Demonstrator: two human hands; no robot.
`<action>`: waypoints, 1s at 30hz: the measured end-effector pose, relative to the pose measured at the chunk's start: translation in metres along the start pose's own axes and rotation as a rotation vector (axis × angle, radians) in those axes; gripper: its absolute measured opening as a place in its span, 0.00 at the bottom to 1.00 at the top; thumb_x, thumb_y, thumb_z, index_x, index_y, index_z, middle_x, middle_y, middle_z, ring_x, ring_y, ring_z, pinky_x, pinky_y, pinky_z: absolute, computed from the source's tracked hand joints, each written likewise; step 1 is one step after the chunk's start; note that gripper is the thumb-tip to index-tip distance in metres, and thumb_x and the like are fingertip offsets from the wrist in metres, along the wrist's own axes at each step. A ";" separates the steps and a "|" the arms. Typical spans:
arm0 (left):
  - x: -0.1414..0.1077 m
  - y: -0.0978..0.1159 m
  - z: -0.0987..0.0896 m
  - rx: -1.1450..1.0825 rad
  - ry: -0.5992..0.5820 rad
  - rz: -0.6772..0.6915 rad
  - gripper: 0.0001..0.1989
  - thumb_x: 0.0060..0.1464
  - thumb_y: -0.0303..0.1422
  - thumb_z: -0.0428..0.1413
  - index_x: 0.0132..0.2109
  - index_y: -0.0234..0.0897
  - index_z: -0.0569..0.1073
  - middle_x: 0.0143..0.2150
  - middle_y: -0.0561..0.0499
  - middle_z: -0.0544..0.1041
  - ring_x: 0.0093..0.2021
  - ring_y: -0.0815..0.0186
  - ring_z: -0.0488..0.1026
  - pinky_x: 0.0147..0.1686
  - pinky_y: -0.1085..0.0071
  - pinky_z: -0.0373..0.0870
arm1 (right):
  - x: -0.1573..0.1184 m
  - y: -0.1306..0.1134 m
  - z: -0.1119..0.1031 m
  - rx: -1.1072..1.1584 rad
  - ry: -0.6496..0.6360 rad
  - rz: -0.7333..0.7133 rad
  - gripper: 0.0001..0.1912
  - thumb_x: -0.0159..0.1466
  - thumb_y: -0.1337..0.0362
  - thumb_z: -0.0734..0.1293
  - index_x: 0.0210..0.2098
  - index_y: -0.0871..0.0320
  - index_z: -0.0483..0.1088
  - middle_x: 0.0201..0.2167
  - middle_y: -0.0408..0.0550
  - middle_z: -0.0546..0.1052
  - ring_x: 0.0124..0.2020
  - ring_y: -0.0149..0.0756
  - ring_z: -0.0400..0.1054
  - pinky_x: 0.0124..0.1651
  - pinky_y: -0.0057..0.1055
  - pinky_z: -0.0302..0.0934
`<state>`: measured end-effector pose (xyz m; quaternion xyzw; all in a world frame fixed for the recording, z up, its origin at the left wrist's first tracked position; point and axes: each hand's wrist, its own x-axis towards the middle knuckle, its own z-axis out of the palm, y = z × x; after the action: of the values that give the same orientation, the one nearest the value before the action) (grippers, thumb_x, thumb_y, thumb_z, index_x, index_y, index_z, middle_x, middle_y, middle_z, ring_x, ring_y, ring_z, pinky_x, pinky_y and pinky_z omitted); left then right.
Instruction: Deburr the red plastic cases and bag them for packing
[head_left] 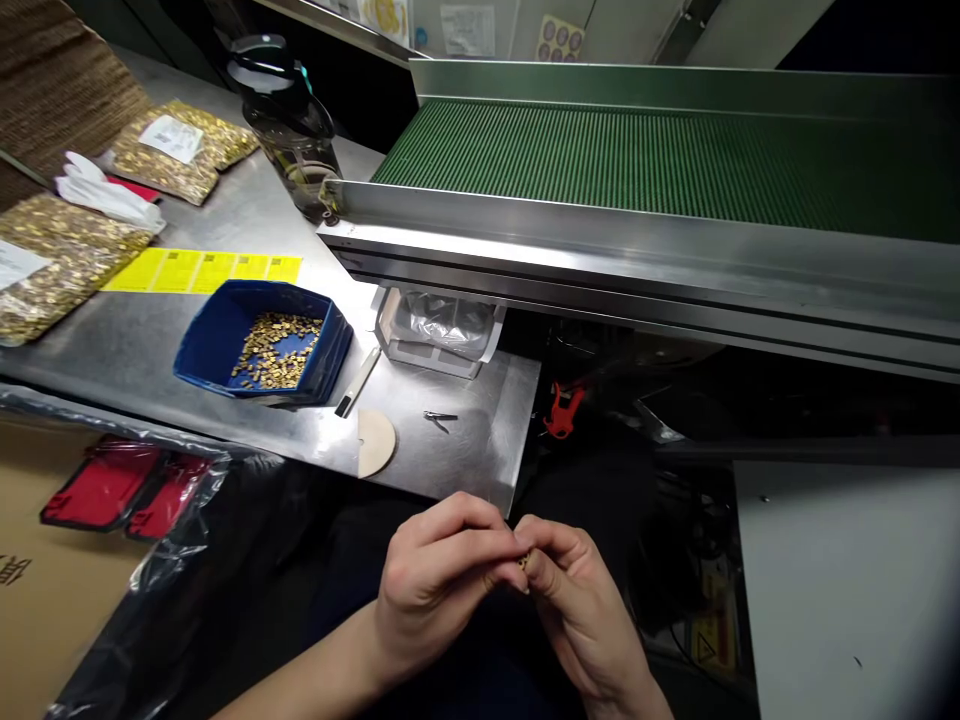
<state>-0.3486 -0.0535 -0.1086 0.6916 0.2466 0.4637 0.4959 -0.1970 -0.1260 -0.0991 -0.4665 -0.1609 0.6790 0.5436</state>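
Observation:
My left hand (442,570) and my right hand (574,600) meet in front of my lap, fingertips pinched together. Between them shows a tiny brass-coloured part (523,562), mostly covered by the fingers. Beyond the hands, a blue bin (206,345) holds many small brass-coloured pieces (277,350) on the metal table. Nail clippers (440,420) lie near the table's corner. Left of them are a half-round beige disc (376,444) and a white-handled cutter or brush (358,383).
A green ribbed conveyor (600,160) with a metal side rail crosses above right. A grey tray (442,330) with plastic bags sits under it. On the left are a dark bottle (289,125), bags of brass pieces (64,255) and yellow labels (202,270). Orange-red clamp (562,410) hangs right.

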 end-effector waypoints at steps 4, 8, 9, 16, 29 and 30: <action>0.002 -0.002 -0.001 0.015 0.019 0.006 0.10 0.57 0.22 0.66 0.46 0.32 0.82 0.37 0.47 0.77 0.33 0.67 0.77 0.31 0.74 0.76 | 0.000 -0.002 0.000 0.014 0.002 0.015 0.07 0.62 0.59 0.78 0.35 0.55 0.82 0.28 0.43 0.74 0.32 0.30 0.63 0.39 0.27 0.59; 0.004 -0.001 -0.001 0.014 0.014 0.008 0.10 0.56 0.22 0.67 0.46 0.31 0.82 0.37 0.47 0.77 0.32 0.67 0.77 0.31 0.74 0.76 | 0.001 -0.004 -0.001 0.034 -0.026 0.019 0.05 0.63 0.60 0.78 0.37 0.54 0.82 0.28 0.41 0.72 0.32 0.29 0.62 0.39 0.26 0.58; 0.005 -0.001 -0.002 0.012 0.009 0.011 0.10 0.56 0.22 0.67 0.46 0.31 0.82 0.37 0.47 0.77 0.32 0.67 0.77 0.31 0.74 0.76 | 0.001 -0.004 -0.002 0.041 -0.037 0.020 0.05 0.63 0.61 0.78 0.37 0.54 0.81 0.28 0.41 0.72 0.32 0.29 0.62 0.39 0.26 0.58; 0.009 -0.001 -0.002 0.020 -0.003 0.039 0.11 0.56 0.23 0.67 0.47 0.30 0.82 0.37 0.46 0.77 0.32 0.66 0.77 0.31 0.74 0.76 | 0.003 -0.008 -0.003 0.097 -0.076 0.066 0.07 0.62 0.61 0.78 0.36 0.55 0.80 0.28 0.41 0.73 0.32 0.28 0.62 0.39 0.24 0.58; 0.008 -0.004 -0.002 0.007 -0.042 0.036 0.12 0.56 0.22 0.67 0.47 0.30 0.81 0.38 0.45 0.77 0.34 0.66 0.78 0.33 0.74 0.77 | 0.004 -0.013 -0.010 0.151 -0.088 0.178 0.09 0.59 0.64 0.80 0.36 0.56 0.80 0.29 0.42 0.77 0.32 0.29 0.67 0.40 0.25 0.61; 0.008 -0.005 -0.002 0.006 -0.045 0.034 0.11 0.56 0.23 0.67 0.47 0.30 0.81 0.38 0.45 0.77 0.34 0.66 0.78 0.33 0.74 0.77 | 0.004 -0.013 -0.010 0.151 -0.095 0.178 0.09 0.58 0.64 0.80 0.36 0.56 0.80 0.29 0.42 0.77 0.32 0.29 0.68 0.40 0.25 0.61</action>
<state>-0.3464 -0.0444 -0.1094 0.7074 0.2250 0.4555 0.4914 -0.1810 -0.1202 -0.0965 -0.4041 -0.0930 0.7560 0.5065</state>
